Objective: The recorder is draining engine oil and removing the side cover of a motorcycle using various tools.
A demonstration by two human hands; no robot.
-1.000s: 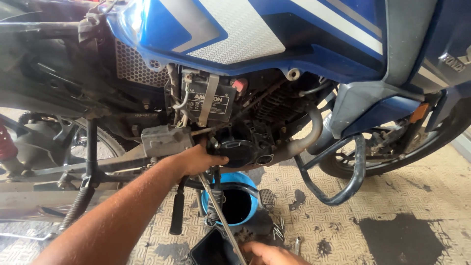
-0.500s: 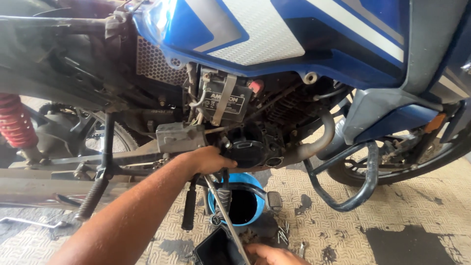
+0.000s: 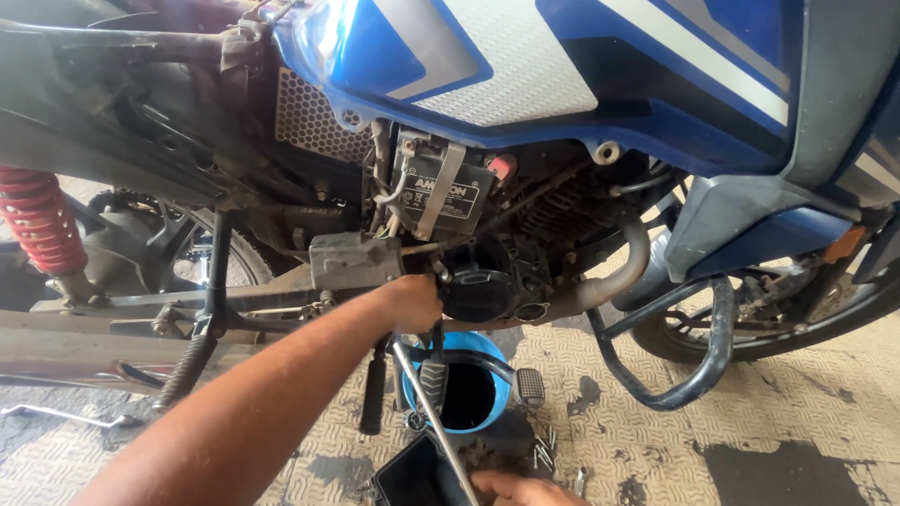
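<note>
My left hand (image 3: 412,302) is clenched against the lower left side of the motorcycle engine (image 3: 487,281), closed around the top end of a long metal tool (image 3: 433,412). The tool's shaft slants down to my right hand (image 3: 525,489), which is partly cut off by the bottom edge and grips its lower end. A blue round pan (image 3: 497,384) with a dark inside sits on the floor under the engine. A black tray (image 3: 408,478) lies just left of my right hand.
The blue and white fuel tank (image 3: 562,75) fills the top. A black crash guard (image 3: 698,375), a foot peg (image 3: 531,386), the kick lever (image 3: 373,398) and a red shock spring (image 3: 37,220) surround the engine. Loose bolts (image 3: 544,456) and a wrench (image 3: 56,413) lie on the checkered floor.
The view has shifted, so the motorcycle sits further right in frame and the red spring shows. Both hands stay on the tool at the engine.
</note>
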